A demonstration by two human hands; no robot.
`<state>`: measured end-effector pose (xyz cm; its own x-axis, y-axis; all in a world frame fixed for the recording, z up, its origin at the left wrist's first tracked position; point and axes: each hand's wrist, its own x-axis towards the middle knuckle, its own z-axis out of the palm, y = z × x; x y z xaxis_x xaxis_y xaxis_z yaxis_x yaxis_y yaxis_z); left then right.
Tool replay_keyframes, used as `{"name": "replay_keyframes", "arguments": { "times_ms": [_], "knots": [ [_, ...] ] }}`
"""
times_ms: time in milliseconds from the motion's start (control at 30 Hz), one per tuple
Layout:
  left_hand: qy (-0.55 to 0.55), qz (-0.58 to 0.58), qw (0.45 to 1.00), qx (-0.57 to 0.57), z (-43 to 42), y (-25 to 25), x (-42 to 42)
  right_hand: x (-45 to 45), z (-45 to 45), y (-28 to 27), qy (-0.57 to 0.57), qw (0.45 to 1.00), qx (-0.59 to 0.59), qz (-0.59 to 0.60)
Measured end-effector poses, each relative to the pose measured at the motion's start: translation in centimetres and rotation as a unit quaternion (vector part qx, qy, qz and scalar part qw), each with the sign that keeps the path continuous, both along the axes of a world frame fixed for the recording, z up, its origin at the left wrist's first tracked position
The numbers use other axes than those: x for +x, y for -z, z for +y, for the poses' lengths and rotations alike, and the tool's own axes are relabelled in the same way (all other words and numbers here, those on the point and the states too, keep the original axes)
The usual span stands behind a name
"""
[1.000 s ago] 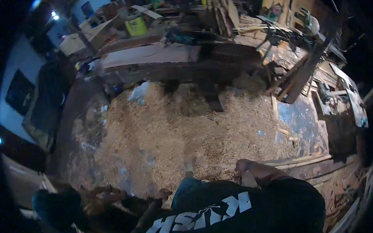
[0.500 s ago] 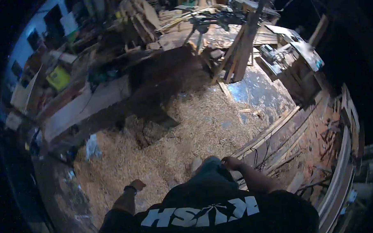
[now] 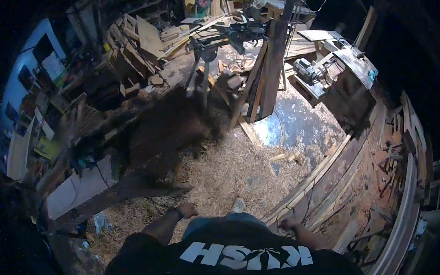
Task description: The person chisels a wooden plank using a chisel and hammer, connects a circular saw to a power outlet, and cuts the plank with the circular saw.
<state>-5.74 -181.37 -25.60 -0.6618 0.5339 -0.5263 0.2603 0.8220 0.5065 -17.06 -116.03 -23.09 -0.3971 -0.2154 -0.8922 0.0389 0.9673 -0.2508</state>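
My left hand (image 3: 187, 210), dark band at the wrist, hangs ahead of my body above the wood shavings (image 3: 221, 171). Its fingers look loosely curled, with nothing visible in them. The end of a dark board (image 3: 171, 190) is just beyond it. On the other side, my right hand (image 3: 288, 225) is low beside my thigh, its fingers curled inward; what they hold, if anything, is too small to make out. Long boards with a thin dark cord (image 3: 293, 212) over them lie nearest to it. One light shoe (image 3: 238, 205) shows on the shavings.
Leaning planks (image 3: 274, 70) stand ahead beside a dark machine on legs (image 3: 235, 32). A bench with a motor (image 3: 310, 71) is at the right. Long boards (image 3: 318, 170) line the right side. A dark, shadowed bench (image 3: 152, 140) and a pale panel (image 3: 81, 188) occupy the left.
The view has shifted, and the surroundings ahead now appear farther left. My left hand has come forward, while my right hand has dropped back beside my thigh. A shoe now shows ahead.
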Motion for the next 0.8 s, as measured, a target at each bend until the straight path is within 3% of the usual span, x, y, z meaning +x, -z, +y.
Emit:
{"name": "replay_keyframes", "arguments": {
  "times_ms": [33, 100, 167, 200, 233, 267, 300, 333, 433, 467, 533, 567, 600, 633, 700, 733, 800],
  "knots": [
    [-0.128, -0.136, 0.982, -0.013, 2.4, -2.3, -4.0, -3.0, 0.2, -0.4, 0.002, 1.000, -0.009, 0.015],
    [-0.213, -0.101, 0.972, 0.016, 5.8, -10.0, -10.8, -8.5, 5.3, 7.7, -0.032, 0.987, -0.120, 0.102],
    [-0.279, -0.093, 0.953, 0.076, 6.2, -13.8, -16.2, -16.3, 0.1, 0.8, 0.101, 0.993, -0.055, 0.027],
    [-0.299, -0.104, 0.940, 0.123, 6.1, -14.4, -18.5, -18.7, -3.3, -4.8, 0.178, 0.979, -0.089, 0.044],
    [-0.318, -0.115, 0.926, 0.170, 5.8, -15.1, -21.0, -21.2, -4.4, -4.4, 0.112, 0.982, -0.123, 0.092],
    [-0.285, -0.085, 0.950, 0.096, 5.6, -15.7, -23.6, -24.0, -5.5, -3.7, 0.044, 0.977, -0.156, 0.139],
    [-0.278, -0.083, 0.952, 0.097, 5.0, -15.2, -25.8, -26.6, -6.4, -2.9, -0.024, 0.964, -0.189, 0.185],
    [-0.270, -0.081, 0.954, 0.097, 4.2, -14.5, -27.8, -28.9, -10.4, -6.9, 0.089, 0.988, -0.063, 0.106],
    [-0.257, -0.111, 0.949, 0.143, 2.9, -13.8, -33.3, -36.2, -15.5, -7.4, 0.074, 0.994, -0.057, 0.055],
    [-0.255, -0.119, 0.945, 0.168, 2.2, -14.3, -36.0, -38.5, -13.3, 0.0, -0.010, 0.981, -0.146, 0.128],
    [-0.249, -0.075, 0.957, 0.130, 0.8, -12.2, -41.3, -44.0, -12.5, 0.8, -0.141, 0.936, -0.297, 0.128],
    [-0.247, -0.058, 0.961, 0.110, 0.4, -10.3, -43.5, -46.0, -14.9, -3.1, -0.056, 0.979, -0.179, 0.075],
    [-0.213, -0.135, 0.959, 0.126, -0.2, -8.8, -46.8, -48.0, -17.7, -7.6, 0.031, 0.998, -0.055, 0.031],
    [-0.192, -0.115, 0.968, 0.112, -0.6, -9.9, -49.4, -50.8, -16.8, -7.0, 0.057, 0.993, -0.091, 0.049],
    [-0.141, -0.078, 0.985, 0.066, -2.3, -13.4, -54.9, -55.8, -13.8, -0.6, 0.122, 0.973, -0.177, 0.078],
    [-0.113, -0.017, 0.991, 0.072, -3.2, -11.8, -57.4, -56.8, -17.8, -7.3, 0.240, 0.958, -0.151, 0.051],
    [-0.098, 0.055, 0.991, 0.076, -4.6, -11.0, -61.9, -60.4, -18.9, -8.0, 0.329, 0.930, -0.162, 0.006]
  ]
}}
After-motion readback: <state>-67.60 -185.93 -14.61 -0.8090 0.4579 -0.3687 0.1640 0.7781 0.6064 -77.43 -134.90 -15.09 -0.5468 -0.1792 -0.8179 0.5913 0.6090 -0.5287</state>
